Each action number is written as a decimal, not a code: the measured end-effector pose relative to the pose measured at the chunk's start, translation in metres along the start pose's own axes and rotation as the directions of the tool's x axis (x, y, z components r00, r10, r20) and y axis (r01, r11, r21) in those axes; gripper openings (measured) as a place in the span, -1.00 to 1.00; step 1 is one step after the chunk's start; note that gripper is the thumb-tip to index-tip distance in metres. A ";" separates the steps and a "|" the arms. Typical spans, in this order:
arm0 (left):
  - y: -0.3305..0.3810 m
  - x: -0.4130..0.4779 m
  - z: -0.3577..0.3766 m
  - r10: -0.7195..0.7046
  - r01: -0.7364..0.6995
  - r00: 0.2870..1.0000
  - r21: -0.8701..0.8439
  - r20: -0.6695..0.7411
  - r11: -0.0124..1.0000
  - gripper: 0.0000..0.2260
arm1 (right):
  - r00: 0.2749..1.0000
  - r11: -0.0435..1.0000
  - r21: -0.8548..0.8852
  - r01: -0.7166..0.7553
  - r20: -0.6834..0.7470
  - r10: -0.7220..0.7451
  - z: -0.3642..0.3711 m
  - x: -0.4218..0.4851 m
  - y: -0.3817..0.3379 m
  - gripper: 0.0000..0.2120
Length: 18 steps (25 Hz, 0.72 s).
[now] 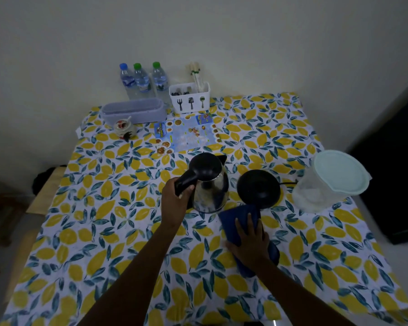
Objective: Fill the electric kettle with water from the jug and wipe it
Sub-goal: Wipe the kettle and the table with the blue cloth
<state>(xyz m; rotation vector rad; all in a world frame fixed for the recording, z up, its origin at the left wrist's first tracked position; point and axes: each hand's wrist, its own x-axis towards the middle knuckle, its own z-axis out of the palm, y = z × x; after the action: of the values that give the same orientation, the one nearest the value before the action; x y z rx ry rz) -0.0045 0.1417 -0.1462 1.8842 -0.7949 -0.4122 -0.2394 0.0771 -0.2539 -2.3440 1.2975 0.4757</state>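
— How far along are you?

— My left hand [177, 200] grips the steel, black-lidded kettle [209, 184] at centre; my right hand [250, 241] lies flat on the blue cloth [239, 216].

— And filling?

— Can't tell; the lidded clear plastic jug [327, 182] stands at three o'clock. Wiping remains.

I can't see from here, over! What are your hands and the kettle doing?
Left hand gripping kettle handle. Right hand flat on blue cloth. Kettle lid shut, off its base. Jug lidded, right side. Nothing blocking.
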 end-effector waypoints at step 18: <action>-0.125 -0.130 -0.028 -0.495 0.028 0.779 0.766 0.386 0.642 0.03 | 0.909 0.910 -0.200 0.364 -0.137 -0.394 0.047 -0.034 -0.018 -0.52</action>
<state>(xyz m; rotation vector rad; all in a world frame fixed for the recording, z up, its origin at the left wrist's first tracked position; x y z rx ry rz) -0.0391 0.2840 -0.2547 2.7233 -1.1907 -1.0175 -0.2458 0.1344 -0.2744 -2.7509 0.8558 0.2679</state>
